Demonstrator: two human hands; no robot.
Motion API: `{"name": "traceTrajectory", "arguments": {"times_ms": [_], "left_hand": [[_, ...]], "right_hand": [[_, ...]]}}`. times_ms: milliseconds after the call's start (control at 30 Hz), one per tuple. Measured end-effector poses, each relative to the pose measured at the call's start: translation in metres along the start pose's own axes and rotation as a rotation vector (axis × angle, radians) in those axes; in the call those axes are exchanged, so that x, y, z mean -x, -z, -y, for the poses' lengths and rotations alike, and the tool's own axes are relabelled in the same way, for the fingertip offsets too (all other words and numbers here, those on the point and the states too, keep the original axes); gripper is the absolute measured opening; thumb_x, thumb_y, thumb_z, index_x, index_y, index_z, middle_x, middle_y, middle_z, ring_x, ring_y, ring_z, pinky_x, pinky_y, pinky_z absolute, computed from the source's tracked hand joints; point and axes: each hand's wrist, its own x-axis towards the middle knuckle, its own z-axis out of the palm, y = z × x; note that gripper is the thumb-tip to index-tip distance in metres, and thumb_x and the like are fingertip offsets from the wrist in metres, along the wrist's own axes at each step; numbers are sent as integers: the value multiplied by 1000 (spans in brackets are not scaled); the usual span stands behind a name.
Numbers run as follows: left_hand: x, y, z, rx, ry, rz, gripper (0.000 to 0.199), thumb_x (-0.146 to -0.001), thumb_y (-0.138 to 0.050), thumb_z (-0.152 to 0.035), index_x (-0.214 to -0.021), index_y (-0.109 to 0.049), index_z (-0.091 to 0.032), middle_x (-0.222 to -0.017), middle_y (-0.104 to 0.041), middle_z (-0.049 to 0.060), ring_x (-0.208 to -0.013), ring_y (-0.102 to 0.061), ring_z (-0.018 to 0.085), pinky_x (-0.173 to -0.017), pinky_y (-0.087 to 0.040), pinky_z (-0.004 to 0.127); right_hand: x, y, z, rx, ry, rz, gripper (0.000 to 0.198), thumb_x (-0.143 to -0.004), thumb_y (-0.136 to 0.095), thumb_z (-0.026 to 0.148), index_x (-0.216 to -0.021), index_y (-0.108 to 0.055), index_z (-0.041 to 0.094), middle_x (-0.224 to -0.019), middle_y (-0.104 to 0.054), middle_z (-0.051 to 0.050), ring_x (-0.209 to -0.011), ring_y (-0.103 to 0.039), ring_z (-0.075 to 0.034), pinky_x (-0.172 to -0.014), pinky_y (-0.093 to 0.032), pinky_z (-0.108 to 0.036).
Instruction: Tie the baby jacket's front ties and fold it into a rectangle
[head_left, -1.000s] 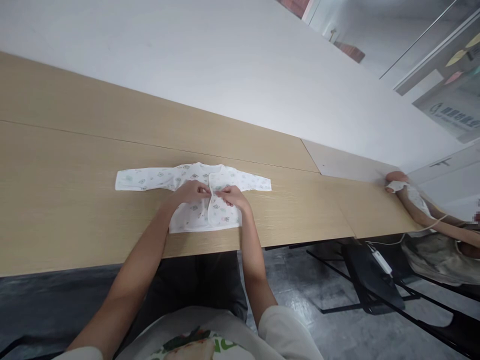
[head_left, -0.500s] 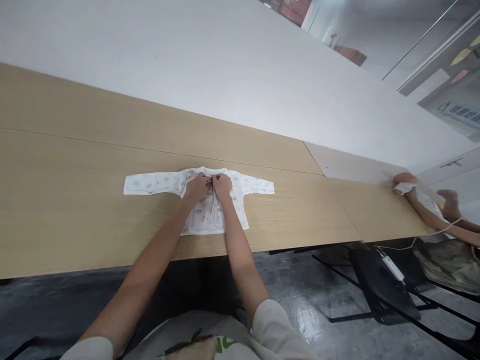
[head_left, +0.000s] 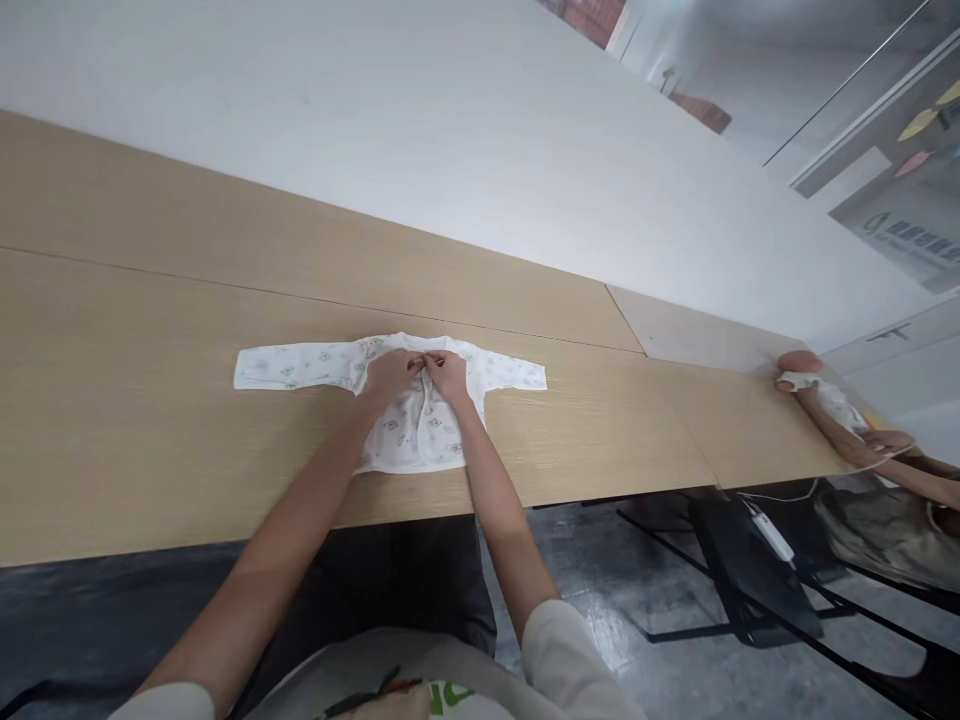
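Note:
A small white baby shirt (head_left: 405,430) with a faint printed pattern lies flat, its two sleeves stretched out to the sides. My left hand (head_left: 393,374) pinches the front opening just below the neckline. Close beside it, my right hand (head_left: 448,375) pinches the other edge of the same opening, so the fingertips of both hands almost meet. Below my hands the front edge curves down toward the hem. Whatever fastening lies between my fingers is too small to make out.
The shirt rests on a long wooden table (head_left: 150,450) against a white wall (head_left: 337,130). Another person's arm (head_left: 832,425) reaches over a light cloth item at the far right. Black folding chairs (head_left: 742,570) stand below, with a white power strip (head_left: 772,537) on one.
Both hands stay at the shirt's front opening, with only small finger movements. The view has shifted slightly. At the far right, the other person's arms have moved a little.

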Motion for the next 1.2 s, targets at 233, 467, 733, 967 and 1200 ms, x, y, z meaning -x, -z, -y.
{"name": "traceTrajectory", "arguments": {"times_ms": [233, 467, 733, 967, 1200], "left_hand": [[-1, 3, -1, 35, 28, -24, 41, -94, -45, -44, -114, -76, -25, -105, -74, 9, -95, -62, 26, -72, -40, 31], [-18, 4, 5, 150, 41, -25, 34, -84, -54, -41, -96, -80, -22, -98, -76, 8, -88, -64, 23, -67, -39, 28], [-13, 8, 12, 369, -21, -47, 38, -82, -54, -44, -94, -79, -18, -95, -77, 8, -84, -66, 22, -74, -44, 27], [-13, 8, 7, 376, -32, -74, 36, -81, -54, -44, -88, -79, -19, -93, -77, 7, -89, -66, 23, -75, -44, 28], [-13, 5, 11, 416, -6, -78, 38, -80, -55, -46, -88, -79, -18, -82, -75, 6, -81, -64, 22, -73, -44, 28]], "right_hand": [[-1, 0, 0, -39, -62, -60, 25, -86, -57, 13, -106, -73, 16, -98, -76, -6, -91, -70, -16, -91, -53, -26], [-1, 5, 2, -62, -73, -48, 31, -83, -55, 11, -109, -70, 16, -97, -73, -4, -90, -69, -14, -89, -53, -24], [0, 9, 3, -107, -76, -50, 25, -83, -58, 11, -105, -69, 16, -100, -74, -5, -91, -69, -15, -91, -53, -24], [-2, 10, 0, -211, -88, -44, 22, -82, -60, 11, -101, -68, 18, -103, -74, -5, -95, -69, -14, -90, -54, -26], [-4, 9, -2, -302, -106, -1, 26, -85, -58, 18, -108, -69, 17, -98, -74, -6, -81, -70, -14, -71, -57, -23]]}}
